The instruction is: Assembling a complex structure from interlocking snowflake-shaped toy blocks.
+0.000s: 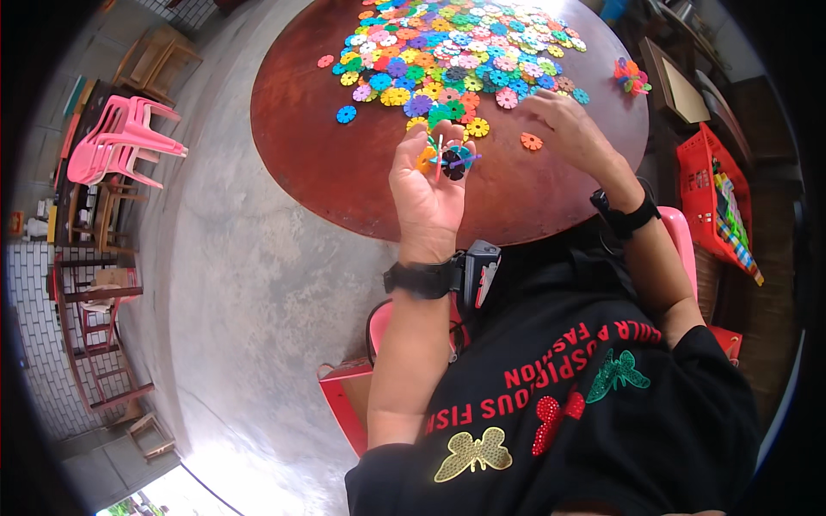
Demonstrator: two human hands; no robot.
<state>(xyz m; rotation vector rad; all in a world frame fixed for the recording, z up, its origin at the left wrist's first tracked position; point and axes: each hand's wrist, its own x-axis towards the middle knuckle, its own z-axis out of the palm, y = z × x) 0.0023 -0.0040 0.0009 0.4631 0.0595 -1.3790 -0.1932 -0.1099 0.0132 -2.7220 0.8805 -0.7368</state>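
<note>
The left hand [426, 185] is raised above the near edge of the round brown table [344, 172], fingers pinched around a small cluster of interlocked snowflake discs [447, 159] — orange, green, dark and purple pieces slotted edge to edge. The right hand [568, 125] rests on the tabletop at the near edge of the loose pile of coloured plastic discs [456, 47], fingers curled down onto the pieces; whether it has pinched one I cannot tell.

The discs look light, thin and stiff, with notched rims that likely grip each other by friction. The cluster probably holds best when pinched at its joints or by a flat face, since pulling on one outer disc could pop it loose.

The left palm hides the underside of the cluster, so its disc count stays unclear. A second built cluster [632, 76] sits at the table's right edge.
</note>
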